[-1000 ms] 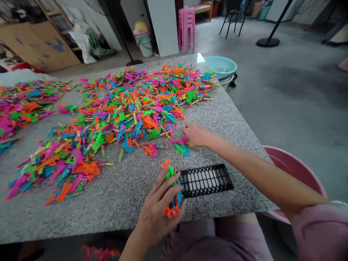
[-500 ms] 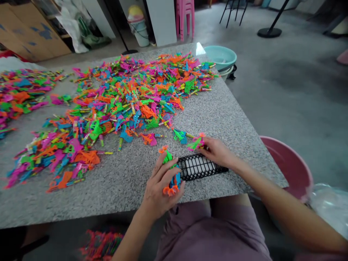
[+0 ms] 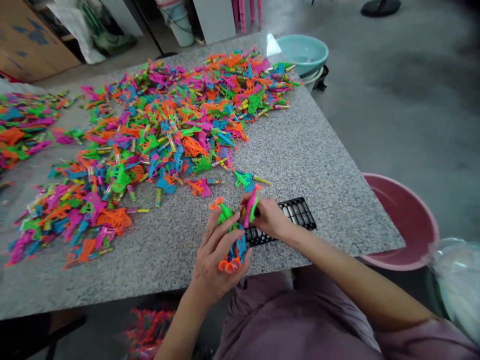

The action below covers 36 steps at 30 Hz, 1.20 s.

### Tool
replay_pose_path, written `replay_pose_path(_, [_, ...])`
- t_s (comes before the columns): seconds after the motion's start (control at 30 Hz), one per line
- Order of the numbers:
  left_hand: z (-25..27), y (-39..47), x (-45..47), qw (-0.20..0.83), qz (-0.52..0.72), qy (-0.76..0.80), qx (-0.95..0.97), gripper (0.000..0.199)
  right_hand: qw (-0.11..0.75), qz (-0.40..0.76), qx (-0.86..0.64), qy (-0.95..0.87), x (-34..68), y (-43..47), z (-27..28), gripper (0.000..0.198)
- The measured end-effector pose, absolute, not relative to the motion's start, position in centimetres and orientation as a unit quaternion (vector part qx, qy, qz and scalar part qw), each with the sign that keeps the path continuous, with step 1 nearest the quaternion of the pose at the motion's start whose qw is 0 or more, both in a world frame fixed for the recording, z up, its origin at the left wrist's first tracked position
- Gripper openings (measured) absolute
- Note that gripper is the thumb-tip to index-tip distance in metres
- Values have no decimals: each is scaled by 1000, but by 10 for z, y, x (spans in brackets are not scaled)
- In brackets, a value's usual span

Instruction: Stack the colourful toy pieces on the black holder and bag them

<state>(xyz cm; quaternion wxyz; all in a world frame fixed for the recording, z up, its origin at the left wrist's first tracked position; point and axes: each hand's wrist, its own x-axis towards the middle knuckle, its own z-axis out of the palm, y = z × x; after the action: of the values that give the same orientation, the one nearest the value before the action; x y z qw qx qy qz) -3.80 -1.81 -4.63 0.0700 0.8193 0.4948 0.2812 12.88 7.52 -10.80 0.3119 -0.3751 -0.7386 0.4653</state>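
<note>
My left hand point(image 3: 219, 250) curls round a row of small plastic toy guns point(image 3: 237, 245), blue and green with orange round tips, at the left end of a black plastic lattice tray point(image 3: 300, 212). My right hand point(image 3: 272, 217) pinches one pink and green toy gun point(image 3: 250, 207) above the tray, close to my left fingers. Part of the tray lies hidden under my right hand and wrist. Just beyond my hands, a green and blue toy gun point(image 3: 245, 180) with a yellow stick lies on the table.
A big heap of mixed toy guns point(image 3: 180, 125) covers much of the speckled stone table point(image 3: 315, 160). Off its right edge stand a pink tub point(image 3: 401, 215) and a light blue basin point(image 3: 303, 50). More colourful pieces point(image 3: 150, 325) lie below the front edge.
My right hand has moved left over the tray, bringing the pink and green toy gun beside my left hand and turning it upright. My left hand keeps its hold. The view has tilted down.
</note>
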Motion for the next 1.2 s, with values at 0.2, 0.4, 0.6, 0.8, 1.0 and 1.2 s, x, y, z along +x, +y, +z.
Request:
replay_pose_path(0.2, [-52, -19, -36, 60, 306, 497, 810, 39, 191, 342, -326, -861, 118, 82, -99, 36])
replay_pose_path(0.4, [-53, -17, -35, 2, 346, 482, 805, 52, 117, 298, -347, -881, 102, 78, -82, 22])
replay_pose_path(0.6, [-38, -14, -35, -13, 275, 481, 832, 51, 158, 265, -334, -891, 114, 78, -89, 21])
replay_pose_path(0.8, [-29, -13, -37, -31, 252, 486, 836, 45, 113, 147, -488, -853, 141, 138, -82, 25])
replay_pose_path(1.0, [-19, -9, -39, -16, 232, 487, 842, 45, 140, 204, -551, -797, 160, 121, -77, 12])
replay_pose_path(1.2, [-31, -12, -38, -11, 250, 486, 837, 56, 301, 586, -440, -610, 172, 19, -97, 26])
